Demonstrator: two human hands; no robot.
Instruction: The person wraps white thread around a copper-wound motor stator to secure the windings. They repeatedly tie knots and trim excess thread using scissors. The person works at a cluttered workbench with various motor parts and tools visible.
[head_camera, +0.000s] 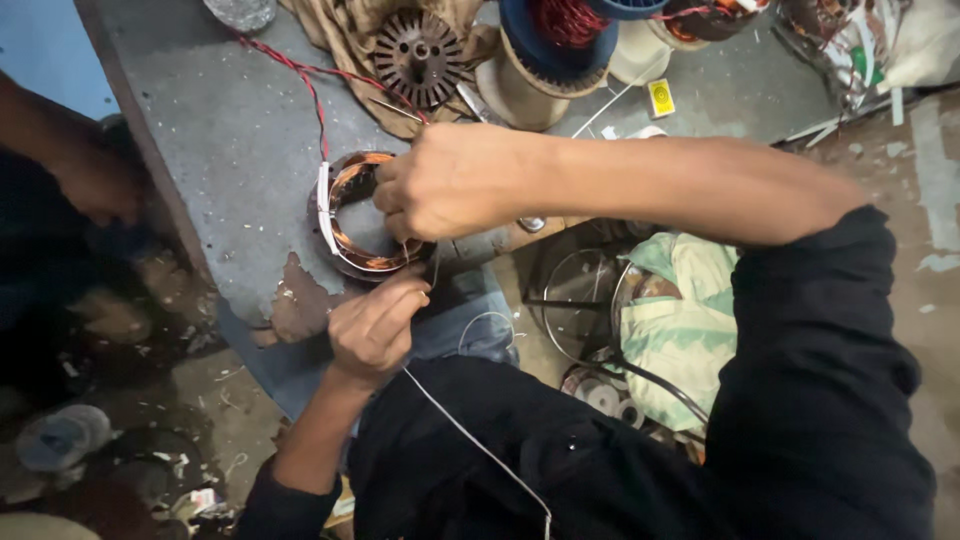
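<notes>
Hands (450, 185) (375, 325) curl over stator (355, 215) — string (470, 435) pinched.

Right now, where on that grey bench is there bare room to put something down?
Bare grey bench lies left of the copper-wound stator, bordered by the red wire and the bench's left edge. Another patch sits right of the small yellow box. The top is crowded: slotted core, wire spools.

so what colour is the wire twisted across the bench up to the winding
Red wire, running to the copper winding under the right hand; clearest in the head view.
</notes>
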